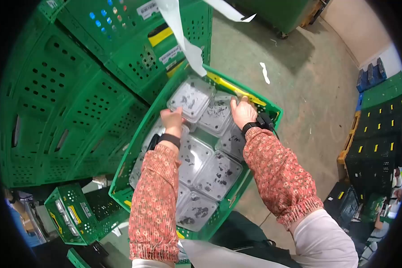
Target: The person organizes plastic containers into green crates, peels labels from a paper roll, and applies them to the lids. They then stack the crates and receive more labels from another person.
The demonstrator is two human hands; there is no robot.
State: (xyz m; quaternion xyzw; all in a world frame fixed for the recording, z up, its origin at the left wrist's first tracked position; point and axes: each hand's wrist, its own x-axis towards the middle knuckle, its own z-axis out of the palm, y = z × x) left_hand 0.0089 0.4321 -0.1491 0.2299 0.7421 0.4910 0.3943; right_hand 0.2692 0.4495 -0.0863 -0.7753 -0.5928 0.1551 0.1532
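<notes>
A green plastic crate [259,103] in front of me holds several clear lidded punnets with dark bits inside. My left hand [172,120] grips the near edge of one clear punnet [192,97] at the crate's far left corner, lifted a little above the others. At the crate's far rim, my right hand [242,112] rests with fingers curled on another punnet [216,117] next to the yellow handle bar [236,89]. Both arms wear red flowered sleeves and dark wristbands.
Stacked green folding crates [76,102] stand to the left. A smaller green crate [71,214] sits low at the left. White paper strips [183,40] hang overhead. Bare concrete floor [308,89] spreads to the right, with dark crates and a blue pallet [370,76] beyond.
</notes>
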